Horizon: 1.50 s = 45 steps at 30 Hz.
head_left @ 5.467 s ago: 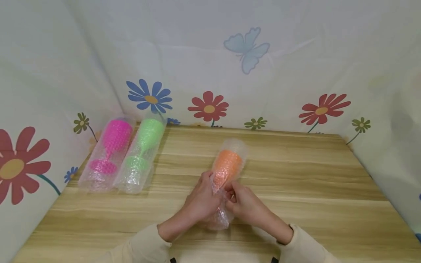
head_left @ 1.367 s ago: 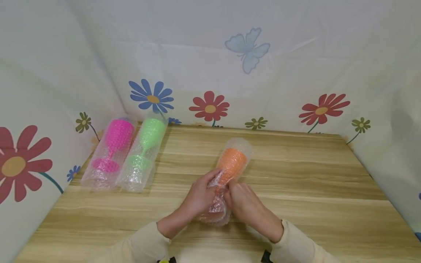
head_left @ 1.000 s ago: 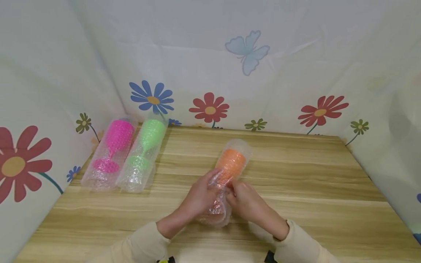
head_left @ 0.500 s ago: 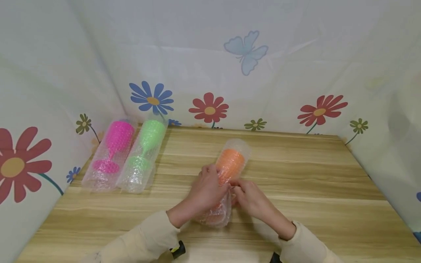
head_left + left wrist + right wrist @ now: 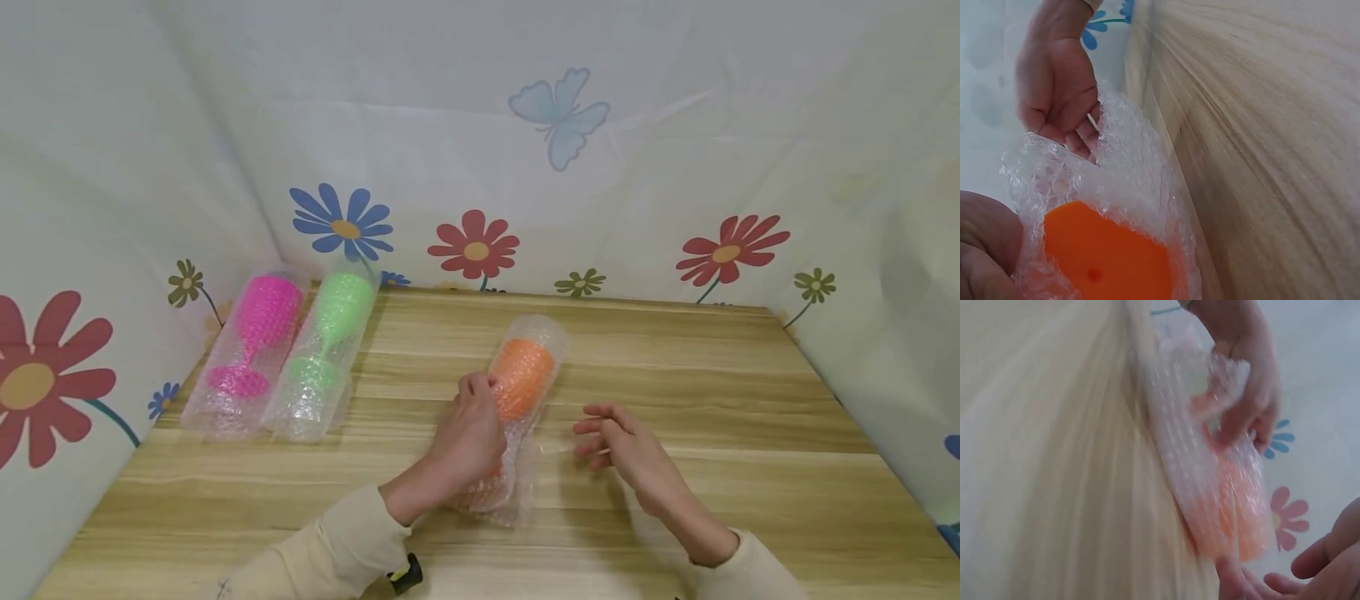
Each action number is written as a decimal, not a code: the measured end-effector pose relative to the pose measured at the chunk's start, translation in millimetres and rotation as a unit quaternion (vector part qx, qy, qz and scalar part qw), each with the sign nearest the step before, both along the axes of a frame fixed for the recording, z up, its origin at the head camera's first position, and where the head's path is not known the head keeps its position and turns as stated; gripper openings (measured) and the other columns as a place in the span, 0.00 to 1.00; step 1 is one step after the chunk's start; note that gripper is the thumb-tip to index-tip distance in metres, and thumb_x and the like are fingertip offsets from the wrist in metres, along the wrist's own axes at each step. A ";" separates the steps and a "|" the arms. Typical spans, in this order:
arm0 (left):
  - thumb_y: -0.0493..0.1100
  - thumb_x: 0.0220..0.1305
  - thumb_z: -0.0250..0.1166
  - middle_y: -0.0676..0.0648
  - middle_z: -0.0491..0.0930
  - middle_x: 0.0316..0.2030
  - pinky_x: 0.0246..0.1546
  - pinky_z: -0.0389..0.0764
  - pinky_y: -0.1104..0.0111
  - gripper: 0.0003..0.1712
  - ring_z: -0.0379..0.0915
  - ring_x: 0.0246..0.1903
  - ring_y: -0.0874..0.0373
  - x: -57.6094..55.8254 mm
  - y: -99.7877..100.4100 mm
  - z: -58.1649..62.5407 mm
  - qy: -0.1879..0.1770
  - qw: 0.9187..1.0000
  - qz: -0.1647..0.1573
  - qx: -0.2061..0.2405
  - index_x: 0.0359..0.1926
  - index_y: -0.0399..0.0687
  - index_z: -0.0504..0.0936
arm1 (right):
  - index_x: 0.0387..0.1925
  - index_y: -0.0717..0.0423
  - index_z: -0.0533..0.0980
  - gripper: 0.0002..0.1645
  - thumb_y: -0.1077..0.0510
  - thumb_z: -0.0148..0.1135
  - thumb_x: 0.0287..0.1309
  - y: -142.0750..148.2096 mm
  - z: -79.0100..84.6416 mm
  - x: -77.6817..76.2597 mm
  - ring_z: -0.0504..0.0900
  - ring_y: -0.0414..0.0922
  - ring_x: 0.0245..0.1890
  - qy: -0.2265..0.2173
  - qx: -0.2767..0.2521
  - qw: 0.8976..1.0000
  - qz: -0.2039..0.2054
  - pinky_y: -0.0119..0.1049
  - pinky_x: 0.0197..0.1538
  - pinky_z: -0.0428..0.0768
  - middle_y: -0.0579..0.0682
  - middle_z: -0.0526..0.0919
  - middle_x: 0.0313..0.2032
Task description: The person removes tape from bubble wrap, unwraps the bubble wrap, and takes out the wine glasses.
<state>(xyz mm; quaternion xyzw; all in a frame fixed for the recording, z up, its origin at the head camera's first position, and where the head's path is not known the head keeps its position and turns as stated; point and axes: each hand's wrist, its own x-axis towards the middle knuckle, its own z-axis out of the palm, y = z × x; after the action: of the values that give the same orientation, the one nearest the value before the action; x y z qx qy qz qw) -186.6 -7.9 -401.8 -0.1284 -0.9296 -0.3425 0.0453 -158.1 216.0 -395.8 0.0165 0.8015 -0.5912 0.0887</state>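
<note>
An orange goblet (image 5: 522,375) lies at mid-table, rolled in clear bubble wrap (image 5: 516,497), its bowl towards the back. My left hand (image 5: 468,437) holds the wrap over the stem from the left side. The goblet's flat orange base (image 5: 1110,253) shows inside the loose wrap end in the left wrist view. To the right and apart from the roll, my right hand (image 5: 637,458) hovers with loosely bent, spread fingers. A faint clear strip (image 5: 557,451) runs from the wrap's edge towards those fingers. In the right wrist view, wrap (image 5: 1175,419) flares out around the left hand's fingers.
Two more bubble-wrapped goblets, one pink (image 5: 268,312) and one green (image 5: 343,308), lie side by side at the table's back left. Flower-printed white cloth (image 5: 637,183) hangs behind and beside the wooden table (image 5: 720,392).
Both hands worked at the wrap over the stem earlier. My right hand has since come off it and moved right with its fingers apart. The left hand keeps its hold.
</note>
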 end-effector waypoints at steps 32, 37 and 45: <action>0.31 0.62 0.67 0.24 0.65 0.63 0.53 0.79 0.47 0.45 0.72 0.56 0.34 -9.7 -9.0 8.6 -0.083 0.994 -0.035 0.070 0.76 0.36 0.56 | 0.49 0.73 0.78 0.18 0.75 0.59 0.55 -32.2 -10.5 -72.5 0.71 0.38 0.25 0.086 0.120 0.969 0.199 0.29 0.28 0.70 0.50 0.76 0.26; 0.56 0.64 0.73 0.33 0.67 0.58 0.35 0.80 0.57 0.47 0.76 0.41 0.43 -16.8 -5.4 16.0 -0.133 0.989 0.014 0.056 0.71 0.39 0.59 | 0.44 0.68 0.79 0.17 0.77 0.58 0.50 -31.9 -11.2 -72.9 0.72 0.38 0.24 0.108 0.167 0.954 0.224 0.29 0.27 0.71 0.50 0.78 0.25; 0.59 0.60 0.75 0.40 0.67 0.44 0.36 0.73 0.61 0.42 0.67 0.39 0.49 -25.3 -6.0 14.3 -0.065 0.996 0.044 0.042 0.55 0.33 0.65 | 0.47 0.68 0.81 0.23 0.78 0.57 0.48 -34.7 -7.9 -69.3 0.73 0.36 0.22 0.122 0.193 0.940 0.253 0.29 0.25 0.72 0.47 0.79 0.23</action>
<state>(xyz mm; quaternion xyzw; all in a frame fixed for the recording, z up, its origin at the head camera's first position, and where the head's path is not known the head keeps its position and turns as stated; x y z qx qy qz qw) -211.9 -13.9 -387.5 -0.0625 -0.9203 -0.3862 0.0049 -227.3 181.3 -403.7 -0.2426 0.8825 -0.3808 0.1318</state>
